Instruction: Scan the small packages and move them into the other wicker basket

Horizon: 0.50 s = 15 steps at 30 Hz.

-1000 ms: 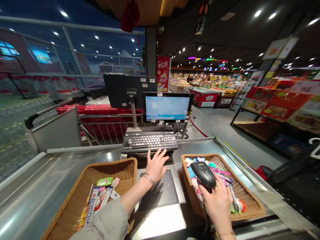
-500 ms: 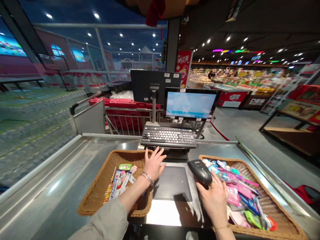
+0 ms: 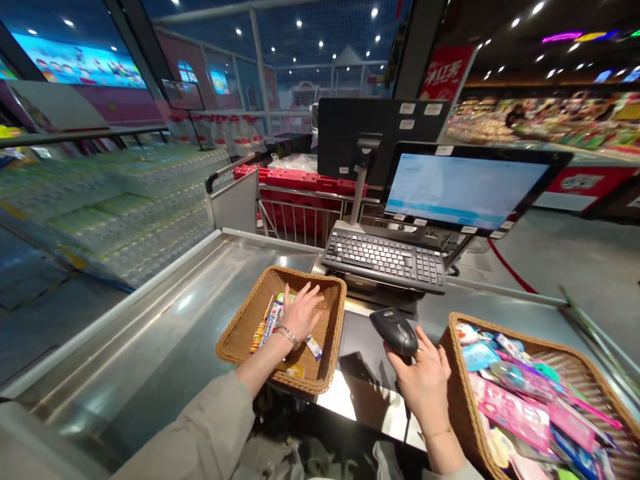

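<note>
Two baskets point(image 3: 235, 343) are set on a shiny metal counter point(image 3: 165, 340); a scanner point(image 3: 395, 330) is gripped by the right hand point(image 3: 425, 383), packets point(image 3: 270, 323) at nine o'clock are touched by the open left hand point(image 3: 300, 313).

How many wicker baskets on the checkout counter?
2. One basket sits left of the keyboard, with the left hand reaching inside. The other basket is at right, beside the right hand holding the scanner; it is partly cut off.

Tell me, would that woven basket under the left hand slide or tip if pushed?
The wicker basket would probably slide readily: it sits on smooth steel counter. It looks light, holding only a few packets. Its wide, low shape makes tipping unlikely.
</note>
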### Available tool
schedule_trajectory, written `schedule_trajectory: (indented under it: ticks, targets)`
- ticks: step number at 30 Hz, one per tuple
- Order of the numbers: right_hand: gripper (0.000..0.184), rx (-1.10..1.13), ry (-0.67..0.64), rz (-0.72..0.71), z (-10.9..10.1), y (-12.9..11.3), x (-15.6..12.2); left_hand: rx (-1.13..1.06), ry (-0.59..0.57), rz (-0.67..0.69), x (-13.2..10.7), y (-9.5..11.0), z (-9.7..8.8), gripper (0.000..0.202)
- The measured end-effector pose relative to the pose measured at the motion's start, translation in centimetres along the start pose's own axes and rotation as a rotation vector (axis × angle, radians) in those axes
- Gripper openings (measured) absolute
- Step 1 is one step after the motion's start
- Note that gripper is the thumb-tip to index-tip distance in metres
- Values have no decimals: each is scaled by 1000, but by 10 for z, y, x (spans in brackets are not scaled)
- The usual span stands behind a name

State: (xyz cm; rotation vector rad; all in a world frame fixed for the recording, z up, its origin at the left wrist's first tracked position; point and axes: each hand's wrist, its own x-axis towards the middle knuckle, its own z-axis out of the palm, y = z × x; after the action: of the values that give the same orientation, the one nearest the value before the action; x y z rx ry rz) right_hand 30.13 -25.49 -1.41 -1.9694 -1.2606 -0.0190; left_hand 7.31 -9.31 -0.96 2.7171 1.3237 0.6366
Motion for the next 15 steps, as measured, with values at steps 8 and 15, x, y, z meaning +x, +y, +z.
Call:
schedule_trajectory:
  ticks: [8, 15]
  targets:
    - [32, 37, -86, -59, 22, -10, -2, 36, -82, -58, -18, -38, 13, 32]
    - [29, 56, -207, -91, 30, -21, -6, 61, -169, -114, -23, -66, 13, 35]
